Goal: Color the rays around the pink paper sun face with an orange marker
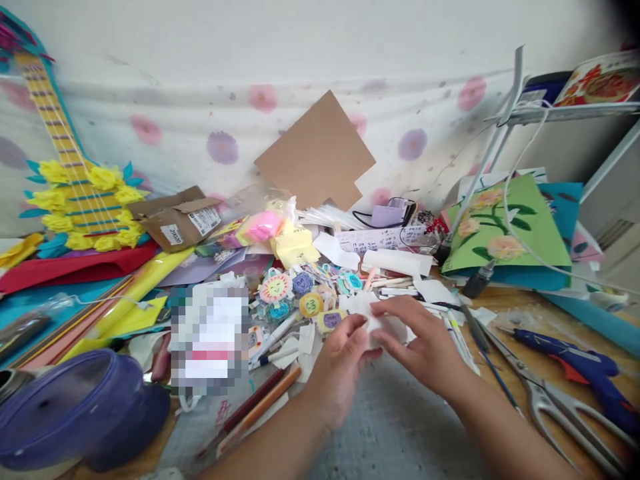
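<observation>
A small piece of white paper (376,325) is between my two hands, above the front of the crowded table. My left hand (341,363) is closed, its thumb and curled fingers gripping the paper's left side. From the right, my right hand (425,340) holds the same piece between thumb and bent fingers; the fingertips are partly hidden and slightly blurred. Just beyond my hands lie small decorated pieces: a sun face (276,287), a yellow round one (311,305) and a purple-centred one (331,320). Underneath is a worn grey mat (385,413).
On the right lie big scissors (537,383) and a blue hot glue gun (565,353). Left are a blue tape dispenser (55,407) and a cardboard box (177,220). Pens (265,397) lie nearby. A paper guitar (75,173) stands behind; a metal rack (565,115) rises right.
</observation>
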`<state>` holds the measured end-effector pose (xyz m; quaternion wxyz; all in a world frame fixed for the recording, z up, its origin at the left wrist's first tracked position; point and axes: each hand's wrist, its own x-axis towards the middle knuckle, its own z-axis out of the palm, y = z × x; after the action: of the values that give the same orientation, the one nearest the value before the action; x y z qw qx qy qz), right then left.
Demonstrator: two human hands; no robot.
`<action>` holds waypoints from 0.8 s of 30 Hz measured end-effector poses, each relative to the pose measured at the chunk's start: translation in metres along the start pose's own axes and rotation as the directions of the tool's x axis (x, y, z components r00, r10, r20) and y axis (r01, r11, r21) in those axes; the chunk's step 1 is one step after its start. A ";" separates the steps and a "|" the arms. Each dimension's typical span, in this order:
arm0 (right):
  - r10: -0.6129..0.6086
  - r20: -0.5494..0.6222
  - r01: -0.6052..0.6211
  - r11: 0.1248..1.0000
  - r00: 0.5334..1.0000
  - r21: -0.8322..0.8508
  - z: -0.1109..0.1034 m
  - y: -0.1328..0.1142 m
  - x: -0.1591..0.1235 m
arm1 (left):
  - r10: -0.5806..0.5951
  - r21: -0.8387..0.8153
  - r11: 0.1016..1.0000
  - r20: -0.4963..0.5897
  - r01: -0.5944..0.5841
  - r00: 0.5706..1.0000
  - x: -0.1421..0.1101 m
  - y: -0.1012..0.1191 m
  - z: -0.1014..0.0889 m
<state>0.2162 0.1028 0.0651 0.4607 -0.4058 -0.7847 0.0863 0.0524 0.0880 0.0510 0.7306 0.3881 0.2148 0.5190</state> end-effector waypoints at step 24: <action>0.169 -0.076 -0.145 0.957 0.983 0.253 0.016 0.023 -0.014 | 0.288 0.779 0.453 0.333 -0.434 0.898 -0.002 0.013 -0.007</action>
<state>0.2195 0.1115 0.0352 0.5367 -0.4101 -0.7099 0.1995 0.0388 0.0910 0.0567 0.3407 0.7640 0.2921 0.4635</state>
